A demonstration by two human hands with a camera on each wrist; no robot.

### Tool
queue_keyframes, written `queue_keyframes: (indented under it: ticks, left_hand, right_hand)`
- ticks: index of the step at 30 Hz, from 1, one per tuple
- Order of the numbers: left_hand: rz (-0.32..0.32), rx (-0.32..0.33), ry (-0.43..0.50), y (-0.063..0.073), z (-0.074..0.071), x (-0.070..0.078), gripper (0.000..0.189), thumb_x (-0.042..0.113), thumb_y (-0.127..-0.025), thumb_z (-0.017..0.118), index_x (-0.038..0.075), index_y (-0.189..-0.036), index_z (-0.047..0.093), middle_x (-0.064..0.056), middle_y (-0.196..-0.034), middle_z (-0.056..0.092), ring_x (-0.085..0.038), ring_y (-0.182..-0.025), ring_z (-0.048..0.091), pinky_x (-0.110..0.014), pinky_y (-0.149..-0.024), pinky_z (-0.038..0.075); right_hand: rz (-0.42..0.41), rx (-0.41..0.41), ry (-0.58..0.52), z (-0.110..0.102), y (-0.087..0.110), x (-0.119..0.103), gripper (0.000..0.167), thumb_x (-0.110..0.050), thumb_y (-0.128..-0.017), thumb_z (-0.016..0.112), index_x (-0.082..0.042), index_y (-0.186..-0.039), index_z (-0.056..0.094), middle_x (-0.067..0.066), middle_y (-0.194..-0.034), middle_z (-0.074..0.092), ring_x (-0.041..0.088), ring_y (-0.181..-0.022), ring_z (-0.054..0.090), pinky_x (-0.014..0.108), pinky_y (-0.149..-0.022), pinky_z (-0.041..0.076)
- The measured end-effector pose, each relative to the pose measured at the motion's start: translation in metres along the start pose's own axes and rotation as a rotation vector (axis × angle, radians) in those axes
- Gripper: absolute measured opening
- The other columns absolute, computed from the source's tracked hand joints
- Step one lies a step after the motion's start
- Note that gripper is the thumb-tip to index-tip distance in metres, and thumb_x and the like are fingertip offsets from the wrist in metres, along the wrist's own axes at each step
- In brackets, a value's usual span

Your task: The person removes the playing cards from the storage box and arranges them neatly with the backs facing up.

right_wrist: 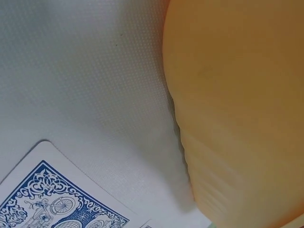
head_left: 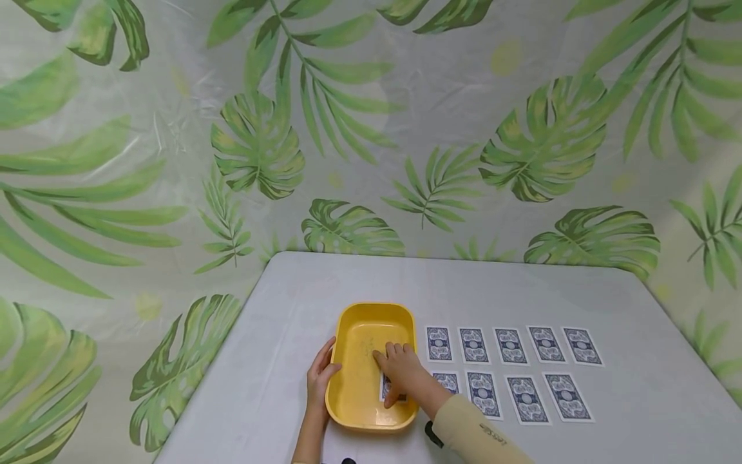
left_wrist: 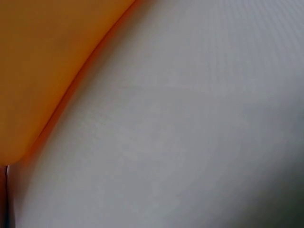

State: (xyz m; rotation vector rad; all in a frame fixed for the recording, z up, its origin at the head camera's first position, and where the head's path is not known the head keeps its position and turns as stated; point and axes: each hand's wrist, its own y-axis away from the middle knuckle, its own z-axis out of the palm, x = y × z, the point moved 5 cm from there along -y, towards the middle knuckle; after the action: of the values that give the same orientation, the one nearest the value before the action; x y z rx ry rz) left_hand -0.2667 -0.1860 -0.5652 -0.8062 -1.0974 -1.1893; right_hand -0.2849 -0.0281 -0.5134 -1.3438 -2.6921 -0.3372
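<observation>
A yellow plastic tray (head_left: 371,422) stands on the table, and its outer wall shows in the left wrist view (left_wrist: 42,57) and the right wrist view (right_wrist: 242,95). My left hand (head_left: 319,379) holds its left side, with the thumb at the rim and the fingers along the outside. Inside the tray lies a blue-backed playing card (head_left: 385,388), partly covered by my right hand (head_left: 404,372). The right thumb and fingers are spread over the card. Whether they pinch it cannot be seen. Neither hand appears in the wrist views.
To the right of the tray, several blue-backed playing cards (head_left: 513,347) lie face down in two rows. One card (head_left: 445,380) of the near row is partly hidden by the right forearm. A white cloth covers the table (head_left: 278,322), and a leaf-patterned sheet (head_left: 348,161) hangs behind.
</observation>
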Motion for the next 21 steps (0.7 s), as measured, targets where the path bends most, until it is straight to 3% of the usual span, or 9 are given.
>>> queue_keyframes:
  ticks: [6, 10, 16, 21]
  left_hand:
    - [0.004, -0.010, 0.012, 0.001, 0.000, 0.001, 0.054, -0.006, -0.082, 0.044, 0.003, -0.135, 0.041, -0.022, -0.138, 0.041, -0.021, -0.115, 0.050, -0.020, -0.088, 0.045]
    - [0.004, -0.010, 0.010, 0.001, 0.000, 0.001, 0.054, -0.005, -0.082, 0.043, 0.003, -0.135, 0.041, -0.022, -0.138, 0.041, -0.021, -0.115, 0.050, -0.020, -0.088, 0.044]
    - [-0.002, -0.007, 0.012, 0.000, 0.001, 0.001, 0.054, -0.005, -0.083, 0.043, 0.005, -0.136, 0.041, -0.020, -0.139, 0.040, -0.022, -0.118, 0.047, -0.018, -0.087, 0.044]
    - [0.000, 0.001, 0.013, 0.000, 0.001, 0.001, 0.054, -0.005, -0.083, 0.044, 0.005, -0.135, 0.042, -0.020, -0.139, 0.041, -0.022, -0.119, 0.047, -0.016, -0.087, 0.044]
  right_hand:
    - [-0.010, -0.002, 0.024, 0.000, 0.003, -0.002, 0.104, -0.069, -0.049, 0.069, -0.021, -0.136, 0.038, 0.008, -0.118, 0.045, 0.023, -0.100, 0.047, 0.033, -0.094, 0.039]
    - [-0.046, 0.065, 0.086, -0.005, 0.009, -0.004, 0.099, -0.072, -0.051, 0.066, -0.024, -0.133, 0.040, 0.004, -0.112, 0.043, 0.020, -0.090, 0.046, 0.029, -0.084, 0.041]
    - [-0.106, 0.147, 0.146, -0.008, 0.018, -0.011, 0.081, -0.071, -0.052, 0.066, -0.025, -0.116, 0.049, 0.002, -0.109, 0.043, 0.017, -0.085, 0.045, 0.024, -0.070, 0.043]
    - [-0.112, 0.118, 0.056, -0.009, 0.025, -0.015, 0.076, -0.063, -0.054, 0.073, -0.015, -0.107, 0.049, 0.003, -0.105, 0.046, 0.015, -0.085, 0.049, 0.025, -0.073, 0.047]
